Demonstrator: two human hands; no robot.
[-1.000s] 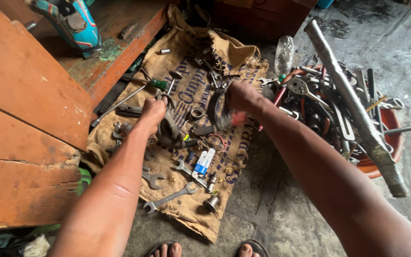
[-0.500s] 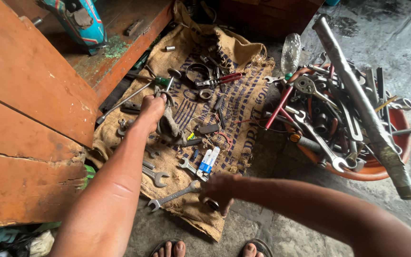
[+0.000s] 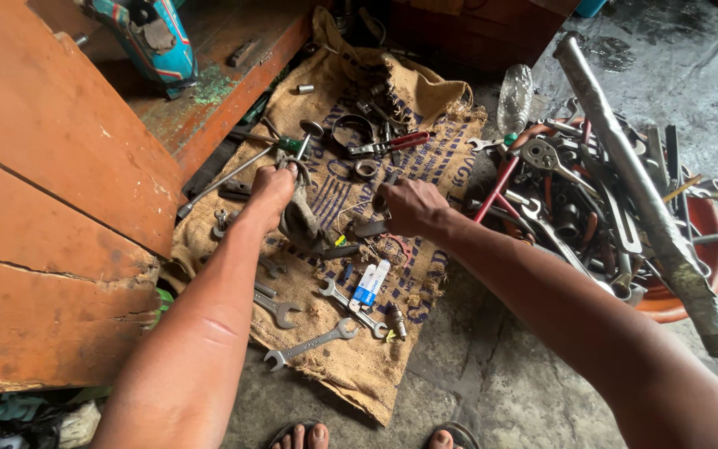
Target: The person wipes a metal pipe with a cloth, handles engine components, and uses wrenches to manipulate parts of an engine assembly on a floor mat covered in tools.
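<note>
My left hand [image 3: 271, 191] grips a dark greasy metal part [image 3: 301, 223] that rests on a burlap sack [image 3: 425, 108] spread on the floor. My right hand [image 3: 409, 206] is closed around a small dark tool [image 3: 367, 228] just right of that part; what the tool is stays hidden by my fingers. Around both hands the sack carries loose tools: red-handled pliers [image 3: 392, 143], a screwdriver with a green handle [image 3: 247, 166], a metal ring [image 3: 366, 169], a combination wrench [image 3: 309, 342], and a small white and blue tube [image 3: 371, 284].
An orange basin [image 3: 691, 291] at the right is heaped with wrenches and sockets, and a long grey pipe [image 3: 641, 191] lies across it. Orange wooden boards [image 3: 51, 208] fill the left. A clear plastic bottle [image 3: 515, 98] stands behind the sack. My toes [image 3: 301, 436] show at the bottom edge.
My right hand went from the middle of the sack down to its near edge, then back up beside my left hand, now closed on a small tool. My left hand stayed on the dark part.
</note>
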